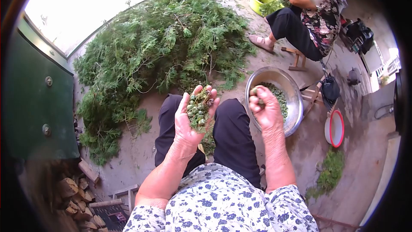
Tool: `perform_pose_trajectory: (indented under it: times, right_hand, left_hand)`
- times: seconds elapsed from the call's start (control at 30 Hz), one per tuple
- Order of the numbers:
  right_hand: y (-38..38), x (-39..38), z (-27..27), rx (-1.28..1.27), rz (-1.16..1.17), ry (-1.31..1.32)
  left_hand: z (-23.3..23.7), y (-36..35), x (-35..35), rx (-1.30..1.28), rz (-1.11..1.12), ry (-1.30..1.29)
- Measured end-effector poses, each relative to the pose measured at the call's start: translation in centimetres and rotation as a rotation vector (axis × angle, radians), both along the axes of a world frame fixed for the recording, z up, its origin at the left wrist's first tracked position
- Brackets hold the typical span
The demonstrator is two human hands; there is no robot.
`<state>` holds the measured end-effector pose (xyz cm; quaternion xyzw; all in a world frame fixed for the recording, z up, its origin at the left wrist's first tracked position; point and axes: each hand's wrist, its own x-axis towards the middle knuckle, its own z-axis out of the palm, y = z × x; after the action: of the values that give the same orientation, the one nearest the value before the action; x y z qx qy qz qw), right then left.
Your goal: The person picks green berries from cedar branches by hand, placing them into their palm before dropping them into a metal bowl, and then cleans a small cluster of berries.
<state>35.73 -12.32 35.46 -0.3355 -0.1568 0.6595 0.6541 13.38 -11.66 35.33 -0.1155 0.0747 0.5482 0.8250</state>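
Observation:
Cupped palm up above my knees, my left hand (187,122) holds a heap of green cones (198,111) mixed with leafy bits and a few brown scraps. My right hand (267,111) is over the left part of a metal basin (296,87), its fingers curled around a few green cones (260,102). Many small green cones (281,99) lie in the bottom of the basin, partly hidden by my right hand. The two hands are apart.
A large pile of green branches (163,38) lies ahead. A seated person (317,21) is at the upper right beside a yellow-green basin (256,2). A red-rimmed white bucket (334,129) stands right, near greenery (331,169). Firewood (79,195) is stacked lower left.

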Motion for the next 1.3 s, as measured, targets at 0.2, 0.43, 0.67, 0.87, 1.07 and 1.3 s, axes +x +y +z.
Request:
perform_pose_trajectory:
  times: [0.2,0.43,0.67,0.87,1.07,1.3]
  right_hand:
    - [-0.4,13.1,-4.9,-0.127,-0.561,-1.131]
    - [-1.7,9.6,-2.5,0.026,-0.422,-1.556]
    - [-2.1,-3.6,1.4,0.379,0.380,-1.030]
    - [-1.3,-3.9,0.8,0.385,0.568,-0.895]
    - [-1.6,-5.1,-0.2,0.248,0.504,-0.763]
    - [-1.6,-5.8,0.0,0.112,0.469,-0.596]
  left_hand:
    - [-0.4,-1.6,0.8,-0.021,-0.068,0.123]
    - [-0.8,-2.5,1.8,-0.062,-0.166,0.152]
    - [-1.2,-2.8,1.3,-0.066,-0.273,0.134]
    - [-2.0,-3.1,0.8,-0.114,-0.301,0.221]
    - [-2.5,-3.0,0.5,-0.136,-0.281,0.288]
    - [-1.6,-3.0,0.7,-0.125,-0.260,0.220]
